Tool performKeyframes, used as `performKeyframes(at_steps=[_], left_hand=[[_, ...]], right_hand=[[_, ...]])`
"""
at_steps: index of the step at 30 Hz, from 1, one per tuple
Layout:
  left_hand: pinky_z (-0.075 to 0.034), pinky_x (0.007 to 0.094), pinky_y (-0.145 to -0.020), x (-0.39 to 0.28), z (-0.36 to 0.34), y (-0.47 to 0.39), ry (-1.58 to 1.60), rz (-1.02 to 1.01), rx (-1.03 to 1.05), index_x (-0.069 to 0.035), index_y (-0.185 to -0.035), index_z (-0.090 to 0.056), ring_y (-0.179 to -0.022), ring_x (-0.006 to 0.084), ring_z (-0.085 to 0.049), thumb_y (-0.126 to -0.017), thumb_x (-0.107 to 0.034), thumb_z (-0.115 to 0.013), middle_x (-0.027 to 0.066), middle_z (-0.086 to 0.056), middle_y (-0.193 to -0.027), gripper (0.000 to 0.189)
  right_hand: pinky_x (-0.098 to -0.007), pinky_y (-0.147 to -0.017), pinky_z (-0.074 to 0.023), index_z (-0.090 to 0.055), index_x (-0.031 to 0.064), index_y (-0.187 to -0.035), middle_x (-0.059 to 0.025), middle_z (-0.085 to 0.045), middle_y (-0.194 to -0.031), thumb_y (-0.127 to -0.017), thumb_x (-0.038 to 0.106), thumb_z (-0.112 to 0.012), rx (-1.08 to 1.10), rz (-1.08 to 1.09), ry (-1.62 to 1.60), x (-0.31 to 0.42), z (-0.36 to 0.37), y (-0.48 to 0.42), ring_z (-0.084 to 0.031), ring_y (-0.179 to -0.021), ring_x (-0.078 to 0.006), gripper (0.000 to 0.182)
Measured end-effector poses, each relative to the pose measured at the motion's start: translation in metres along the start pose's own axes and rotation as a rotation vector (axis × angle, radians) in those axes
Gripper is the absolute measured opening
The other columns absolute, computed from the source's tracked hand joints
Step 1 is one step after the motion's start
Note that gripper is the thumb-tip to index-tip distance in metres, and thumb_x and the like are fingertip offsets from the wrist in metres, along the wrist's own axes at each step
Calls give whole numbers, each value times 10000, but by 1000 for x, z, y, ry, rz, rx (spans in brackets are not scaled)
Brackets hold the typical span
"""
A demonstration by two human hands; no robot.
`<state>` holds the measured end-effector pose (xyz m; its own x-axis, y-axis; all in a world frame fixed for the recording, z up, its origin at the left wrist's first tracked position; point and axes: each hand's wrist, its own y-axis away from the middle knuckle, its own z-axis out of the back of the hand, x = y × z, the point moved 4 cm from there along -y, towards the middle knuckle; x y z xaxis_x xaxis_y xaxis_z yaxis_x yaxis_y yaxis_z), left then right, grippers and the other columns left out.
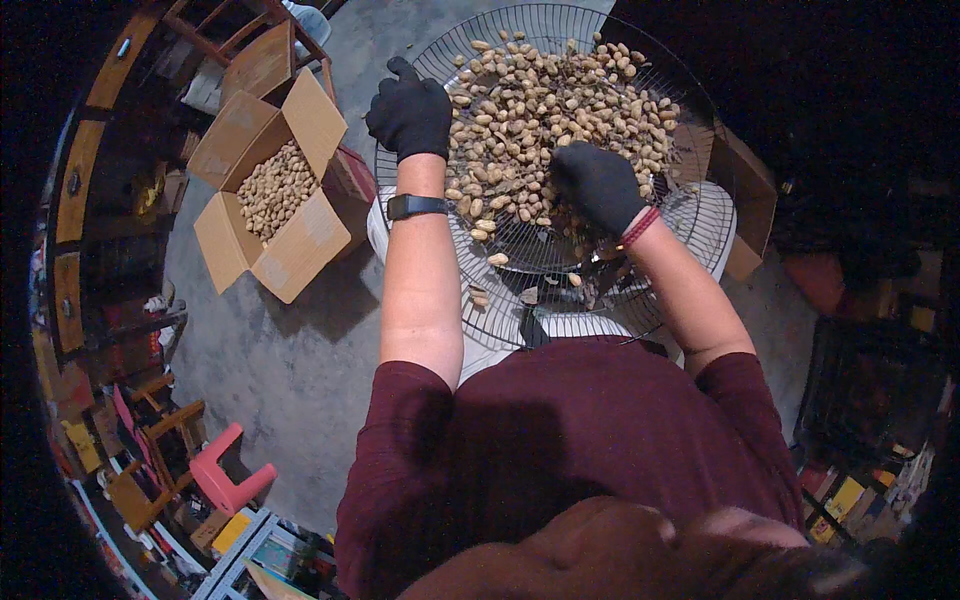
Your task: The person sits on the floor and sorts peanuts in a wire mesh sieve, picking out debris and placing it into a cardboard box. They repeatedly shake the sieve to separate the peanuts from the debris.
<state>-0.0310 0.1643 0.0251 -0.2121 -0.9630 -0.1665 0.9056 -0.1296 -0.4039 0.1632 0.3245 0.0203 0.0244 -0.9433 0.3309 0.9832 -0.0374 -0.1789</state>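
A round wire fan guard (480, 315) lies over my lap, heaped with unshelled peanuts (517, 112) mixed with dry plant bits. My left hand (411, 112), in a black glove, is at the guard's left rim, fingers bent; a small dark tip near its edge cannot be made out, nor whether it holds anything. My right hand (598, 184), also gloved in black, is curled down at the lower right edge of the heap, its fingertips hidden. A few loose peanuts lie on the bare wires between my forearms.
On the floor to the left stands an open cardboard box (300, 259) with peanuts inside. Another cardboard box (742, 191) is beyond the guard's right rim. A wooden chair (259, 64) is at the upper left, a pink plastic stool (229, 472) at the lower left.
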Motion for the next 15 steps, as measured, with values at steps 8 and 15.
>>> performKeyframes(at_steps=[8,15], left_hand=[[-498,491,-639,2,4,-1,11,26,27,-87,-1240,-483,-794,354,-644,-833,-366,-509,182,-639,-929,494],[-502,489,-642,2,1,1,18,-4,-18,-102,-1277,-483,-804,352,-644,-832,-364,-514,177,-639,-931,517]], right_hand=[[-417,-683,-487,-608,94,-903,-124,-604,-854,-834,272,-627,-37,-59,-73,-12,23,-20,-606,-799,-322,192],[-437,-686,-478,-583,95,-886,-131,-585,-881,-838,280,-606,-28,-61,51,-20,0,-35,-596,-813,-333,193]])
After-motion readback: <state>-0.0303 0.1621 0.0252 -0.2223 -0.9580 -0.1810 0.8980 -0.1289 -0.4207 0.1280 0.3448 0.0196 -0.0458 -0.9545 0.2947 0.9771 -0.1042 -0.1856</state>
